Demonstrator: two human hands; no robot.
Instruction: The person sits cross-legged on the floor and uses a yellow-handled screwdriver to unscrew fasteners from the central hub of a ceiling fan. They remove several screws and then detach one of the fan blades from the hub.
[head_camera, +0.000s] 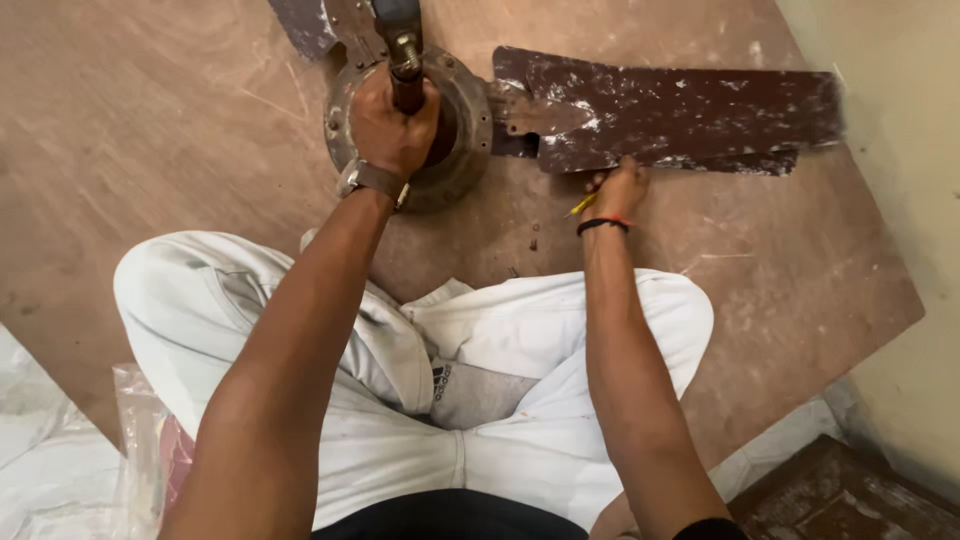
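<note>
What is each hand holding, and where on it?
The left hand grips the ceiling fan's centre rod. The right hand holds a thin yellow tool near its upper end, at the brown blade's edge.

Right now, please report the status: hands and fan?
Left hand grips fan rod. Right hand holds yellow tool under blade. Nothing blocking.

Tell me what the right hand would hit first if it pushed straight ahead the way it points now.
The right hand, holding a thin yellow tool, points away from the body at the long brown paint-flecked metal fan blade. Its fingers already seem to reach the blade's near edge, so it would likely meet that first; depth is unclear.
</note>
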